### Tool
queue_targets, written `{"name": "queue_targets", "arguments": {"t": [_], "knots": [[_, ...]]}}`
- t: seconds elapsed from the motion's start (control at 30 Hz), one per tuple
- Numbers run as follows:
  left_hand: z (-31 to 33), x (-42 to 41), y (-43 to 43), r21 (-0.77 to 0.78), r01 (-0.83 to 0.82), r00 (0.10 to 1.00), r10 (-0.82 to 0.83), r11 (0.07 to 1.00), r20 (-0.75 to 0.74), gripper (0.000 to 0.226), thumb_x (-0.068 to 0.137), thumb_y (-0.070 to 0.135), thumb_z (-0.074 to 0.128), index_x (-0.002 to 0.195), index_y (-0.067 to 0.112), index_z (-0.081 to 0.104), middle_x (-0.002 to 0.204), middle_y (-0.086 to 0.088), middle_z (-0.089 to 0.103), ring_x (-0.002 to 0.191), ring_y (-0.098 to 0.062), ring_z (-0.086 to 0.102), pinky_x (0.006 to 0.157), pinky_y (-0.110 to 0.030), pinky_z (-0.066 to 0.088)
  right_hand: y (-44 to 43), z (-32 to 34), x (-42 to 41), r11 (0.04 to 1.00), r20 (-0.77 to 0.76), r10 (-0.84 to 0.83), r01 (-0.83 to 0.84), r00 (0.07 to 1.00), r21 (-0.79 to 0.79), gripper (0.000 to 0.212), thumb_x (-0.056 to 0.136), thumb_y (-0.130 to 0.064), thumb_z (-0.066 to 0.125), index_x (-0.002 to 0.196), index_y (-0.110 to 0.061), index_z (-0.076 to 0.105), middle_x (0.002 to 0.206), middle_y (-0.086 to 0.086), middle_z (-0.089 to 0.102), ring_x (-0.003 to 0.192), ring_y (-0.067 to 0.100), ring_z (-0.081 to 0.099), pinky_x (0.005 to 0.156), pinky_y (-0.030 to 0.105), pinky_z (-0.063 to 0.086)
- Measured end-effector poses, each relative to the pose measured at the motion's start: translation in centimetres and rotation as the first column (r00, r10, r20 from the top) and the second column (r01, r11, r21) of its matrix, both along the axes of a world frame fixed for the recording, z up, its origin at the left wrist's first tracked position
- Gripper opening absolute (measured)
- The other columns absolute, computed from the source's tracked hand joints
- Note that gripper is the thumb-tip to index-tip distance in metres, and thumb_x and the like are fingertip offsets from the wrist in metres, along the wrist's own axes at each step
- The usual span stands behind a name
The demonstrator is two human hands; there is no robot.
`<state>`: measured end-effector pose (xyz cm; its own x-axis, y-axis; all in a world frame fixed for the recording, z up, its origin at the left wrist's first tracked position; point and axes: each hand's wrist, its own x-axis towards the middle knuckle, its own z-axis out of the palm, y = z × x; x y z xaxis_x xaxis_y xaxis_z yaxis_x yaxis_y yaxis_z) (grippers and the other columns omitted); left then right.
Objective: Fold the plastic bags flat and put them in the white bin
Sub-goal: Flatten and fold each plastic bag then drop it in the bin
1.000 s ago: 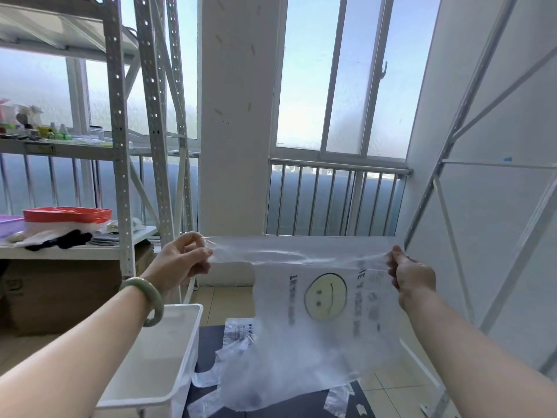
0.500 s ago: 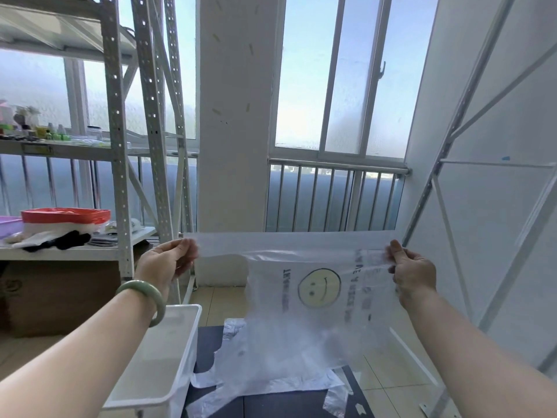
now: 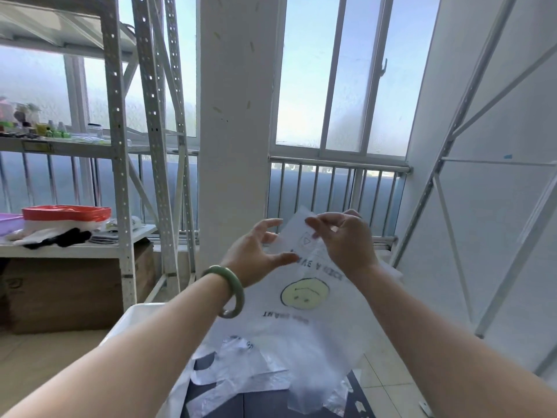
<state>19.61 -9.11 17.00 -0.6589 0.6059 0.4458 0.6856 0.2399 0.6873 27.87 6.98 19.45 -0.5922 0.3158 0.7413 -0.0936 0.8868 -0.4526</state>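
Note:
A clear plastic bag (image 3: 304,315) printed with a yellow smiley face hangs in front of me, doubled over at the top. My right hand (image 3: 343,239) pinches its upper edges between thumb and fingers. My left hand (image 3: 256,251), a green bangle on its wrist, sits just left of that edge with spread fingers, its thumb touching the plastic. The white bin (image 3: 129,315) stands low on the left, mostly hidden by my left forearm. More crumpled plastic bags (image 3: 238,369) lie on a dark mat (image 3: 265,405) below.
A metal rack (image 3: 120,176) at the left carries a red tray (image 3: 66,212) and dark cloth, with a cardboard box (image 3: 60,294) under it. A white pillar (image 3: 235,131) and railed window lie ahead. Another rack frame (image 3: 446,182) lines the right wall.
The bag was stretched wide between my two hands. Both hands have come together at the middle, folding it in half, and my left hand's fingers have loosened.

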Motion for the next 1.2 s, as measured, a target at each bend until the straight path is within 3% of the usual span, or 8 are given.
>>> {"name": "queue_targets", "arguments": {"t": [0.2, 0.4, 0.57, 0.73, 0.97, 1.03, 1.1, 1.2], "knots": [[0.8, -0.3, 0.8, 0.283, 0.017, 0.965, -0.090, 0.959, 0.245, 0.014, 0.085, 0.023, 0.067, 0.088, 0.009, 0.067, 0.071, 0.000, 0.072, 0.057, -0.006, 0.064, 0.052, -0.014, 0.049, -0.2, 0.8, 0.1, 0.982, 0.110, 0.104, -0.120, 0.989, 0.149, 0.036, 0.069, -0.049, 0.074, 0.100, -0.031, 0.071, 0.075, -0.026, 0.051, 0.088, 0.006, 0.040, 0.073, 0.022, 0.028], [0.7, -2.7, -2.0, 0.418, -0.091, 0.964, -0.025, 0.904, 0.263, 0.009, 0.084, 0.016, 0.064, 0.083, 0.008, 0.066, 0.067, 0.004, 0.072, 0.065, -0.007, 0.068, 0.062, -0.018, 0.056, 3.6, -1.6, 0.8, 0.989, 0.349, -0.085, 0.037, 0.933, 0.143, 0.029, 0.074, -0.051, 0.069, 0.091, -0.028, 0.073, 0.075, -0.014, 0.061, 0.092, 0.014, 0.045, 0.082, 0.032, 0.038], [0.1, -4.8, -4.7, 0.426, -0.214, 0.947, 0.080, 0.879, 0.312, 0.013, 0.085, 0.021, 0.064, 0.085, 0.008, 0.067, 0.069, 0.006, 0.073, 0.065, -0.004, 0.068, 0.066, -0.018, 0.055, 5.5, -2.0, 1.6, 0.979, 0.281, -0.019, 0.075, 0.960, -0.190, 0.027, 0.079, -0.040, 0.070, 0.086, -0.014, 0.072, 0.073, -0.003, 0.066, 0.072, 0.015, 0.060, 0.076, 0.034, 0.052], [-1.2, -5.5, -5.5, 0.335, -0.395, 0.912, 0.322, 0.856, 0.254, 0.014, 0.086, 0.031, 0.065, 0.077, 0.022, 0.068, 0.058, 0.021, 0.067, 0.070, -0.003, 0.064, 0.074, -0.020, 0.048, 4.2, -1.6, 1.6, 0.896, 0.127, 0.105, -0.039, 0.986, -0.441, 0.015, 0.087, -0.028, 0.064, 0.090, -0.014, 0.066, 0.088, 0.003, 0.070, 0.088, 0.021, 0.064, 0.085, 0.035, 0.051], [-0.8, -4.9, -4.9, 0.328, -0.366, 0.915, 0.273, 0.871, 0.297, 0.010, 0.085, 0.033, 0.065, 0.080, 0.024, 0.067, 0.067, 0.016, 0.071, 0.079, -0.010, 0.068, 0.085, -0.036, 0.052, 2.1, -2.5, 0.7, 0.725, 0.093, 0.301, -0.164, 0.949, -0.669, 0.054, 0.078, -0.014, 0.075, 0.124, -0.020, 0.049, 0.089, 0.006, 0.067, 0.085, 0.009, 0.061, 0.086, 0.028, 0.045], [-0.8, -4.6, -5.2, 0.177, -0.437, 0.897, 0.414, 0.882, 0.154, 0.013, 0.085, 0.032, 0.066, 0.094, 0.023, 0.066, 0.079, 0.012, 0.074, 0.088, -0.018, 0.067, 0.080, -0.033, 0.051, 2.1, -2.8, 0.4, 0.807, 0.095, 0.225, -0.131, 0.970, -0.576, 0.051, 0.078, -0.008, 0.074, 0.125, -0.016, 0.053, 0.085, 0.008, 0.068, 0.082, 0.012, 0.064, 0.082, 0.025, 0.050], [-1.0, -4.3, -5.1, 0.000, -0.580, 0.797, 0.568, 0.815, -0.206, 0.051, 0.079, 0.035, 0.072, 0.125, 0.024, 0.052, 0.117, -0.001, 0.065, 0.108, -0.026, 0.058, 0.089, -0.038, 0.046, 1.8, -2.7, -0.1, 0.926, 0.128, 0.171, -0.115, 0.977, -0.361, 0.047, 0.077, -0.007, 0.074, 0.121, -0.015, 0.057, 0.080, 0.002, 0.069, 0.076, 0.008, 0.065, 0.081, 0.022, 0.053], [-0.5, -3.1, -3.4, 0.013, -0.429, 0.760, 0.369, 0.903, -0.535, 0.088, 0.068, 0.040, 0.079, 0.142, 0.026, 0.034, 0.141, -0.001, 0.045, 0.133, -0.024, 0.037, 0.110, -0.042, 0.024, -0.2, -2.1, -0.9, 0.968, 0.139, 0.229, -0.211, 0.963, -0.137, 0.040, 0.077, -0.008, 0.075, 0.113, -0.019, 0.061, 0.075, -0.009, 0.068, 0.067, -0.005, 0.062, 0.074, 0.011, 0.050]]}}
